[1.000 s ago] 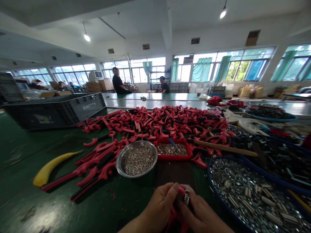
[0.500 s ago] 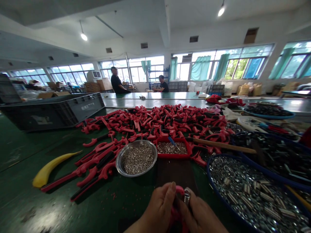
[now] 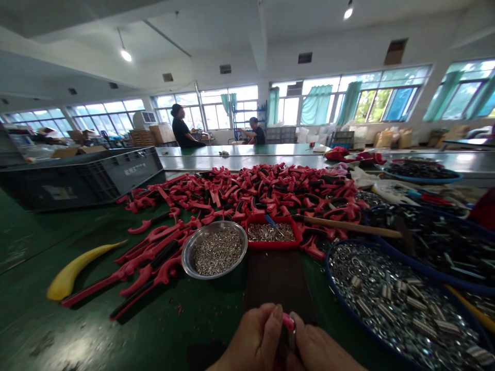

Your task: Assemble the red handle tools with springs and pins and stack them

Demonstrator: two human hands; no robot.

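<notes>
At far left stands a dark plastic crate [image 3: 81,180], and a yellow curved piece [image 3: 79,270] lies on the green bench [image 3: 34,257]. Beside it, red-and-black handles [image 3: 147,268] spread into a large heap [image 3: 247,193], whose parts overlap too much to count. Next come a steel bowl [image 3: 184,257] of tiny metal bits and a red tray [image 3: 273,246] of similar bits. Two seated people [image 3: 181,129] [image 3: 253,131] sit at a far table, too distant to show what they handle.

At the bottom edge, the left hand [image 3: 255,340] and right hand [image 3: 319,350] are close together, both cut off by the frame. Their fingers pinch a red piece [image 3: 288,322] above a dark mat [image 3: 278,283]. A metal part [image 3: 292,337] shows between them, mostly hidden, so its shape is hard to make out.

At right, a blue basin [image 3: 332,288] holds washers and springs [image 3: 394,304], just beside the right hand.
</notes>
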